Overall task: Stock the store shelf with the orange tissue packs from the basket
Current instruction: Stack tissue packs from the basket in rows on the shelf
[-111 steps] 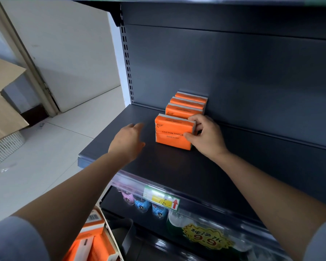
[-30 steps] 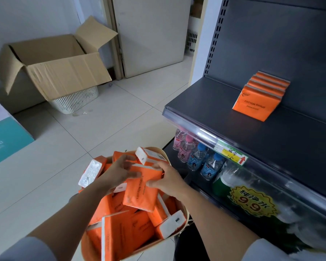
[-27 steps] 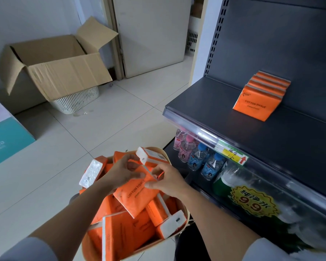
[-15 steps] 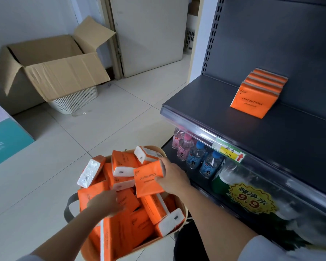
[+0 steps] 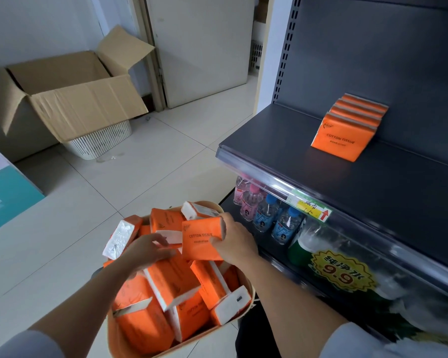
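Note:
A tan basket (image 5: 248,306) on the floor below me is heaped with several orange tissue packs (image 5: 166,285). My right hand (image 5: 234,241) grips one orange pack (image 5: 201,239) upright just above the heap, its "COTTON TISSUE" face toward me. My left hand (image 5: 148,250) reaches into the basket with fingers spread, touching the packs beside the held one. On the dark shelf (image 5: 282,140) at the right, a row of several orange packs (image 5: 347,130) stands front to back.
An open cardboard box (image 5: 70,99) sits on a white plastic basket (image 5: 101,140) at the back left. A teal and white box (image 5: 5,200) is at the left edge. Water bottles (image 5: 267,215) fill the lower shelf, under a price tag (image 5: 311,208).
Earlier both hands were at the shelf row; then they went down to the basket. In the last half second my left hand moved up toward the pack that my right hand holds.

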A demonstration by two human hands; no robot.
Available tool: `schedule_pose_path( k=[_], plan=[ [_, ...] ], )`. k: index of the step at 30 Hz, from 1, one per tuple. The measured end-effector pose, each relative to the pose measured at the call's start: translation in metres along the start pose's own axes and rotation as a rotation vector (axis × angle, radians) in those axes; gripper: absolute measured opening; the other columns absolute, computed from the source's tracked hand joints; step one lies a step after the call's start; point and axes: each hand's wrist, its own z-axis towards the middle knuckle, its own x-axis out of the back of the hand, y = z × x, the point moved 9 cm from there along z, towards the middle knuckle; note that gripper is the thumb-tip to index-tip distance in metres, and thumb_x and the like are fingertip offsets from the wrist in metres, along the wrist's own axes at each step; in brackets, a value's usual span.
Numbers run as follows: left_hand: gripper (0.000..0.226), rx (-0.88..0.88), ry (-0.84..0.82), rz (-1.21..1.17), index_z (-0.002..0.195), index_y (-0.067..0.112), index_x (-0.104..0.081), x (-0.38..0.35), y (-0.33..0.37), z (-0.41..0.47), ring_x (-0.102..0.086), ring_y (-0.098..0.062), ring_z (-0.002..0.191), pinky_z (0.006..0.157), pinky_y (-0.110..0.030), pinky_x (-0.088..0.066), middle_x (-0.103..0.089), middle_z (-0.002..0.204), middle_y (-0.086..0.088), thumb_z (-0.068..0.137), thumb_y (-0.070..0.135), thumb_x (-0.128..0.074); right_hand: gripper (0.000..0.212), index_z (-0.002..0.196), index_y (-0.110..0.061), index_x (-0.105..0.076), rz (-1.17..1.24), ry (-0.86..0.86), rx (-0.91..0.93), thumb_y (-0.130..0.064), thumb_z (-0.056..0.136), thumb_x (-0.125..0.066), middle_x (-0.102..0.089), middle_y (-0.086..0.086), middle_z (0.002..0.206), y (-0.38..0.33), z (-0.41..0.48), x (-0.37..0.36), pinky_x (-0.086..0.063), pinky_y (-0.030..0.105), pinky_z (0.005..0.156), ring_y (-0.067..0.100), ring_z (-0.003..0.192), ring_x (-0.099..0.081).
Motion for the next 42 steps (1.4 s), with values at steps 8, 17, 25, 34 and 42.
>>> schedule_pose_path(
  k=[8,17,25,34,42],
  plan=[
    [0.074,0.138,-0.359,-0.632,0.123,0.006,-0.058,-0.026,0.014,-0.012,-0.064,-0.037,0.102,0.089,-0.047,-0.052,-0.067,0.112,-0.021,0.053,-0.009,-0.078,0.050,0.133,-0.027,-0.034,0.194,0.191,-0.145,-0.035,0.091,-0.060,-0.055,0.004,0.120,0.016,0.005,0.020,-0.050,0.032,0.075,0.023,0.102,-0.060],
    [0.037,0.076,-0.110,-0.765,0.122,0.013,-0.055,-0.010,0.039,-0.007,-0.064,-0.031,0.095,0.073,-0.044,-0.053,-0.066,0.108,-0.016,0.087,0.007,-0.064,0.055,0.139,-0.024,-0.031,0.285,0.270,-0.128,-0.034,0.092,-0.059,-0.050,0.005,0.130,0.014,0.004,0.033,-0.052,0.033,0.079,0.024,0.110,-0.059],
    [0.089,0.093,-0.447,-0.803,0.130,0.024,-0.042,-0.036,0.054,-0.018,-0.068,-0.035,0.091,0.074,-0.044,-0.056,-0.068,0.105,-0.017,0.056,0.018,-0.092,0.055,0.142,-0.026,-0.033,0.379,0.356,-0.134,-0.032,0.093,-0.059,-0.050,0.003,0.138,0.012,-0.003,0.048,-0.050,0.033,0.087,0.023,0.120,-0.056],
    [0.040,0.024,-0.329,-0.933,0.112,0.013,-0.059,-0.017,0.090,-0.013,-0.066,-0.026,0.091,0.074,-0.043,-0.054,-0.070,0.101,-0.009,0.075,0.022,-0.070,0.054,0.142,-0.028,-0.036,0.520,0.605,-0.054,-0.027,0.093,-0.060,-0.045,0.002,0.143,0.008,-0.013,0.103,-0.044,0.036,0.096,0.022,0.130,-0.045],
    [0.069,-0.241,-0.278,-0.803,0.131,0.024,-0.050,-0.007,0.163,-0.025,-0.068,-0.032,0.100,0.065,-0.042,-0.059,-0.064,0.122,-0.009,0.068,0.035,-0.076,0.047,0.131,-0.029,-0.052,0.547,0.799,0.050,-0.025,0.087,-0.067,-0.063,0.003,0.115,0.034,-0.019,0.173,-0.049,0.044,0.090,0.025,0.108,-0.058]
  ],
)
